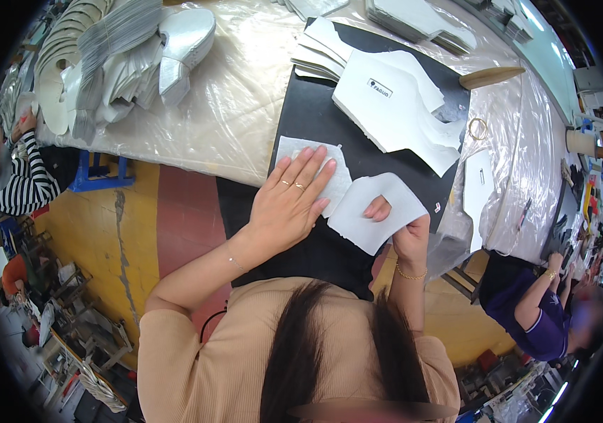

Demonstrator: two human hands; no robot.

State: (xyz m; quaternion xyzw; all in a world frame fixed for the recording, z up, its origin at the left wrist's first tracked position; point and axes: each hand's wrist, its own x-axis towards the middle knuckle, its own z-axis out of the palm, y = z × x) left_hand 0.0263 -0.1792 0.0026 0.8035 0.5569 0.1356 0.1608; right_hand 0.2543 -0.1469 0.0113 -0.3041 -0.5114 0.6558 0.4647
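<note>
My left hand [291, 194] lies flat, fingers stretched out, on a white cut piece [287, 145] at the near edge of a black board [308, 92]. Another white cut piece [365, 236], apparently fabric or thin sheet, is pinched in my right hand [411, 243], which is closed on its right side. A fingertip shows against the middle of that piece, while other fingers are hidden beneath it. The two pieces meet or overlap slightly between my hands. Farther up the board lie larger white shoe-upper pieces [386, 106], the top one bearing a small printed label.
Bundled white and grey cut parts [122, 56] sit at the far left. More stacked pieces [421, 21] lie beyond the board. A wooden tool [492, 77], a roll of tape [478, 129] and a white piece [478, 194] are at right. People work on both sides.
</note>
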